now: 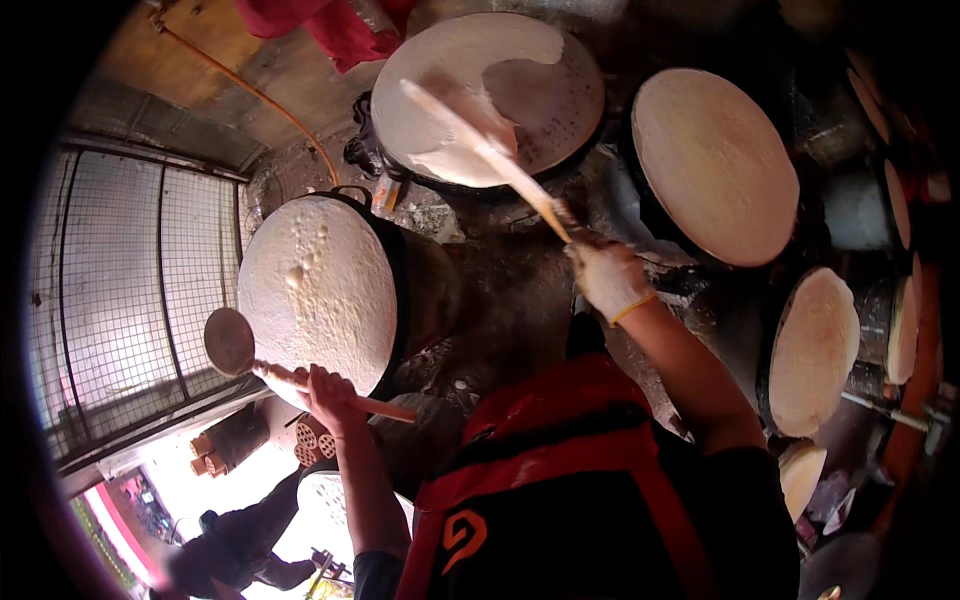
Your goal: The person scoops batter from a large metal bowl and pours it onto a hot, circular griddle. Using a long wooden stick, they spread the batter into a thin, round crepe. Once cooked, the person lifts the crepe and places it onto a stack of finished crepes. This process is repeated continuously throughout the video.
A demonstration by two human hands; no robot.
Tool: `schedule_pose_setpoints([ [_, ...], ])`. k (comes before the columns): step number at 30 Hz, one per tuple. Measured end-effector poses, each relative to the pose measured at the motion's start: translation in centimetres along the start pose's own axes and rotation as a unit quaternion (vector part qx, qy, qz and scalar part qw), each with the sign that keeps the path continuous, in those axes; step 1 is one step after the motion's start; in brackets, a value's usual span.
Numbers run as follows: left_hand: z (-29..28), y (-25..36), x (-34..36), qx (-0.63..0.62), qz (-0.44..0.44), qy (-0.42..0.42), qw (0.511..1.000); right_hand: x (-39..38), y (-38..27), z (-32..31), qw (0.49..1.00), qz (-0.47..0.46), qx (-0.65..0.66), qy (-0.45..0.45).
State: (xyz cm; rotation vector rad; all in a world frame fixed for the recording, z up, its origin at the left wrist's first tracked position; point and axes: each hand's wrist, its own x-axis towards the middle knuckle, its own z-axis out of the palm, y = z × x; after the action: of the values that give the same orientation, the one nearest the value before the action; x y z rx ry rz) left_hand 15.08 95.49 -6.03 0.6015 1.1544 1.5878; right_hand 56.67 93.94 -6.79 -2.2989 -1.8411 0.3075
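My left hand (pixel 332 398) is closed around the wooden handle of a ladle (pixel 229 342). Its round bowl hangs by the lower left edge of a griddle covered by a pale, bubbled flatbread (pixel 330 290). My right hand (pixel 608 275), in a whitish work glove with a yellow cuff, grips a long, flat wooden spreader (pixel 490 155). That spreader reaches over the far round griddle (pixel 560 105), blurred at its far end. Pale batter (pixel 425 70) covers much of this griddle, leaving a dark, speckled patch on the right side.
More flatbread-covered griddles stand to the right, including a large one (pixel 715 165) and a narrower-looking one (pixel 815 350). A wire mesh screen (pixel 130 290) borders the left. Perforated briquettes (pixel 312 440) lie at lower left, near another person's legs (pixel 245 535). An orange hose (pixel 250 90) runs behind.
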Motion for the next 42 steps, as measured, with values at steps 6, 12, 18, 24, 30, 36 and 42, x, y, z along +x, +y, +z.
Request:
schedule_pose_setpoints([
  [6, -2.3, 0.6, -1.3, -0.012, -0.001, 0.003, 1.0, -2.4, -2.2, 1.0, 0.989, 0.097, 0.107, 0.02],
  [12, 0.8, 1.2, -3.2, -0.002, -0.001, -0.005, 1.0, -2.4, -1.2, 0.2, 0.984, 0.034, -0.07, -0.161],
  [18, 4.1, 0.4, -5.0, 0.006, -0.01, -0.015, 1.0, -1.0, 5.6, -5.7, 0.981, 0.103, 0.065, -0.149],
  [24, 7.2, -1.6, -6.5, 0.07, -0.001, -0.018, 0.997, -4.0, 6.1, -2.2, 0.993, 0.009, 0.092, -0.08],
  [30, 9.1, -2.8, -7.0, 0.031, -0.019, -0.039, 0.999, -2.1, 13.0, -4.5, 0.997, 0.045, 0.057, -0.003],
  [36, 10.0, -4.7, -7.1, 0.009, -0.037, -0.063, 0.997, -5.5, 11.8, -5.2, 0.987, 0.016, 0.141, -0.071],
  [42, 12.1, -5.5, -8.6, -0.001, -0.073, -0.086, 0.994, 0.3, 9.6, -3.8, 0.972, 0.15, 0.17, -0.059],
])
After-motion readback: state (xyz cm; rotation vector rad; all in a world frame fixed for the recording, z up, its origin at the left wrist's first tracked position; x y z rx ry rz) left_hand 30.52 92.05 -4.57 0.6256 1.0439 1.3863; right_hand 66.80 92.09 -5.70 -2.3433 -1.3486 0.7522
